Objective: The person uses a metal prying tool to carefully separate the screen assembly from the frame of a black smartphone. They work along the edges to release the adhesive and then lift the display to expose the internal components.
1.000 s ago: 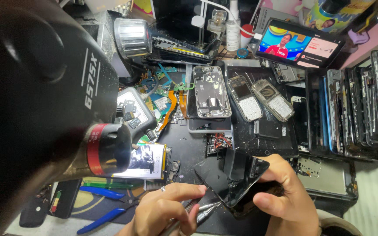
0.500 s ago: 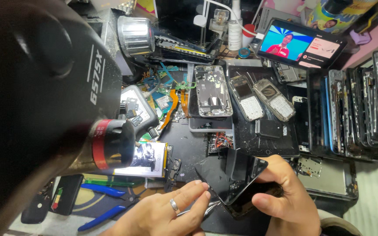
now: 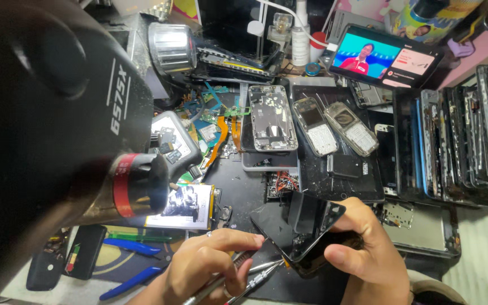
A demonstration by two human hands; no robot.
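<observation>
Since half a second ago, left hand (image 3: 207, 265) slid right, tweezers (image 3: 255, 271) now at the phone's lower edge. Right hand (image 3: 368, 254) closed around the opened black phone (image 3: 312, 231), tilted up off the mat, near the front bench edge. Left fingers pinched shut on the tweezers. Progress, my read: casing already split open, inner parts not yet pulled; picking work remains. Room is tight: big black hot-air tool (image 3: 57, 124) crowds my left, stacked phone frames (image 3: 458, 135) right, blue pliers (image 3: 131, 277) below. Only small moves possible.
</observation>
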